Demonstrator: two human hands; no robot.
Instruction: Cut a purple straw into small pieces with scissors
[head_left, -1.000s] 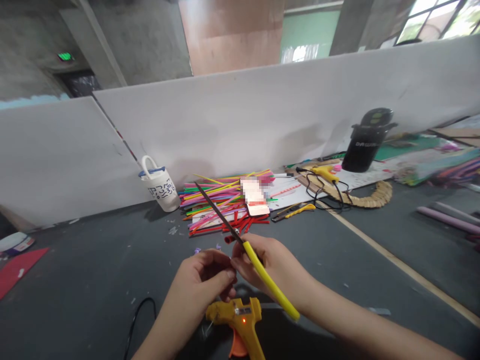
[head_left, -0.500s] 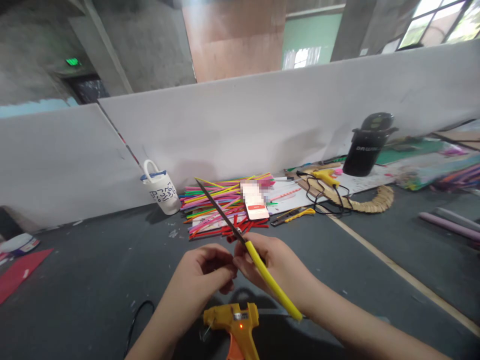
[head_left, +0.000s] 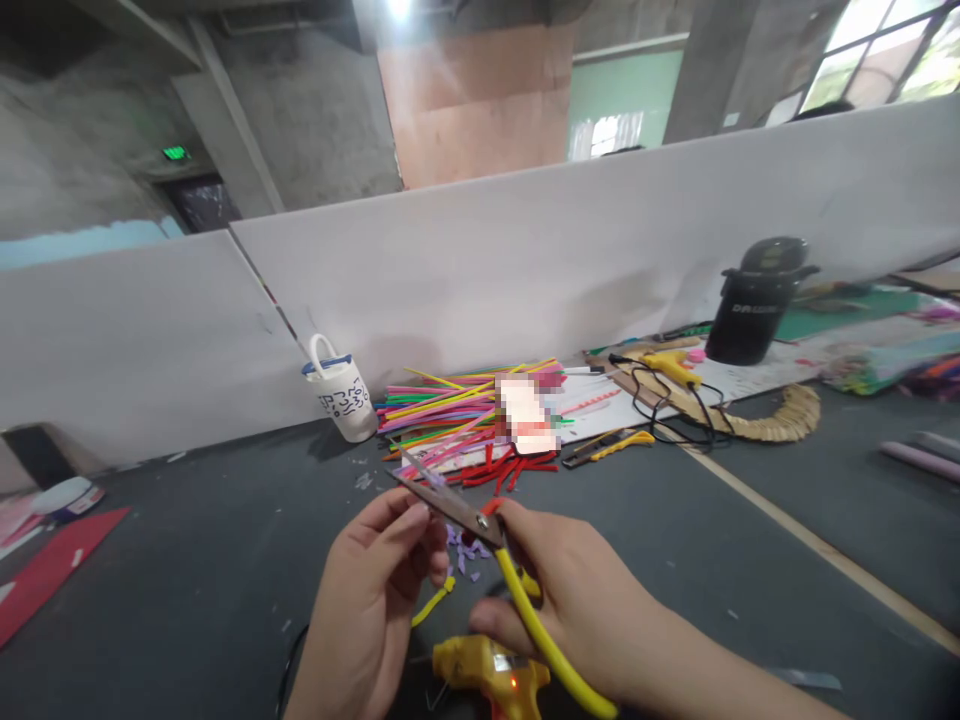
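Note:
My right hand is closed round the yellow handles of a pair of scissors. Their dark blades point left and slightly up, over my left hand's fingertips. My left hand is curled loosely beside the blades, and a short yellow strip hangs from its fingers. Below both hands a yellow hot glue gun lies on the dark floor with a small orange light on. Small purple scraps lie scattered just beyond my hands.
A pile of coloured strips lies by the white board wall, with a white mug to its left. To the right are a yellow utility knife, a second glue gun and a black pot. A red sheet lies far left.
The scissors have swung down from a steep upward slant to nearly level. My left hand has loosened, and a yellow strip now shows at its fingers. The view has shifted slightly.

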